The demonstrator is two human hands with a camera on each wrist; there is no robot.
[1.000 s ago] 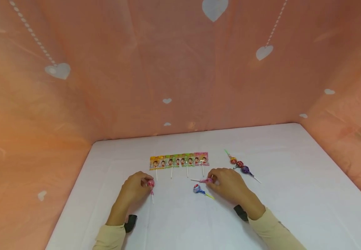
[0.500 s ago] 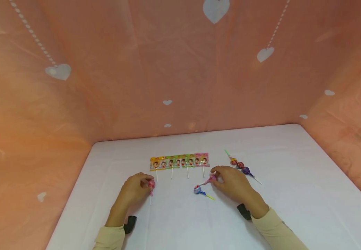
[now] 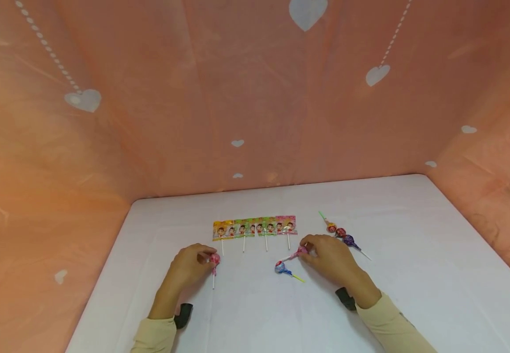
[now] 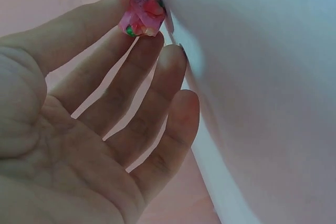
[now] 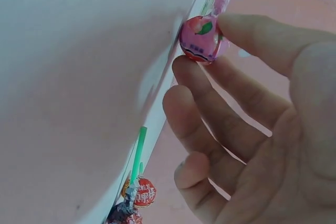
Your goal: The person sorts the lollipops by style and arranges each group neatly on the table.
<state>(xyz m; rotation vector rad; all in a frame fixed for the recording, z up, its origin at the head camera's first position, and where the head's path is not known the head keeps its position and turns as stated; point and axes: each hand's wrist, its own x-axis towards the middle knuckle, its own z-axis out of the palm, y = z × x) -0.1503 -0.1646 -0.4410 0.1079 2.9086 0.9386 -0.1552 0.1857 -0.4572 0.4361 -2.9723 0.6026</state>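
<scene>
Over the table (image 3: 255, 314), curled hands (image 3: 188, 265) (image 3: 328, 257) seemingly pinch pink lollipops (image 3: 215, 260) (image 3: 301, 251).

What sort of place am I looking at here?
Possibly a small draped booth set up for tabletop work. A white-topped table is bordered on three visible sides by peach heart-print hangings, and a row of flat-wrapped lollipops lies on it.

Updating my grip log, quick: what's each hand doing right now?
Left hand: holding a pink lollipop by its head.
Right hand: holding a second pink lollipop, likewise.
</scene>
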